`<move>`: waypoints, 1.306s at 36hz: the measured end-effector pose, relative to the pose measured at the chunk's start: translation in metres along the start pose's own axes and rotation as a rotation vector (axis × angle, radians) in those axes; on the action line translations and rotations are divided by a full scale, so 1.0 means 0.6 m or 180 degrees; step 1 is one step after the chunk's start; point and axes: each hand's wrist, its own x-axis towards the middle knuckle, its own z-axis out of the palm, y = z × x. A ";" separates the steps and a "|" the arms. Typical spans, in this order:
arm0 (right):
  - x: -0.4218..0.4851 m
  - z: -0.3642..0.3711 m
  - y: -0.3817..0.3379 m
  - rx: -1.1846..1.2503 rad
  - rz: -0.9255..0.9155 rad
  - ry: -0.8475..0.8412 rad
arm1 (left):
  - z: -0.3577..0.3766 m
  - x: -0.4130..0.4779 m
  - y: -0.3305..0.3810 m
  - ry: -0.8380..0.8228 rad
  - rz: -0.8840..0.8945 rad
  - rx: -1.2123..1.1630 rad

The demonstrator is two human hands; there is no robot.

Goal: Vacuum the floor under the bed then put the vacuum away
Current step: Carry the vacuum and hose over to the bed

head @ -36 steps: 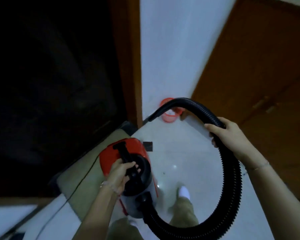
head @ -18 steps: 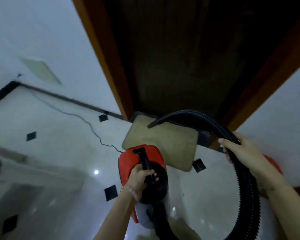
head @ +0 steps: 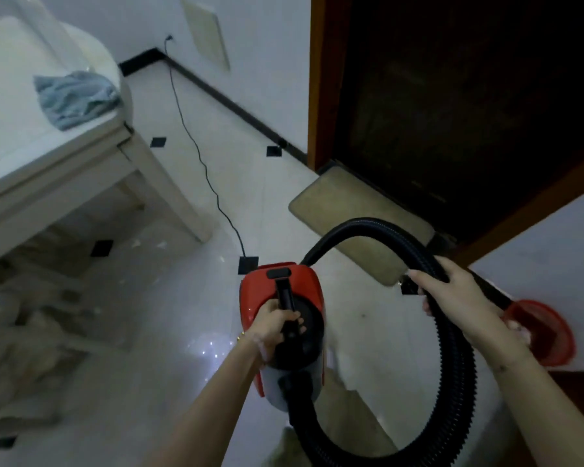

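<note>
A red and grey canister vacuum [head: 300,291] hangs above the white tiled floor at lower centre. My left hand [head: 277,328] is shut around its black carry handle. Its black ribbed hose [head: 452,382] loops from the vacuum's bottom, round to the right and over the top. My right hand [head: 459,301] grips the hose near the top of that loop. The vacuum's thin black power cord [head: 196,153] trails across the floor to a wall socket at the back. The bed [head: 48,156], with a white frame, fills the left side.
A blue cloth [head: 78,96] lies on the bed's corner. A beige doormat [head: 361,224] lies before a dark open doorway [head: 452,96] with a brown frame. A red basin [head: 540,332] stands on the floor at the right. White debris lies under the bed.
My view has swung left from the doorway and red basin toward the bed. Both hands keep their hold on the vacuum handle and hose.
</note>
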 end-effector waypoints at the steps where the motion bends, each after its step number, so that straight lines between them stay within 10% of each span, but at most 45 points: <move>1: -0.010 0.004 0.010 -0.0012 0.0009 -0.0003 | -0.008 -0.002 -0.018 0.0025 -0.0046 0.0043; 27: -0.005 0.175 0.154 -0.0002 0.0466 -0.0252 | -0.167 0.131 -0.181 0.0742 -0.0637 0.0407; 47: 0.005 0.527 0.357 0.0715 0.1074 0.1236 | -0.374 0.517 -0.235 -0.0101 -0.0858 0.2084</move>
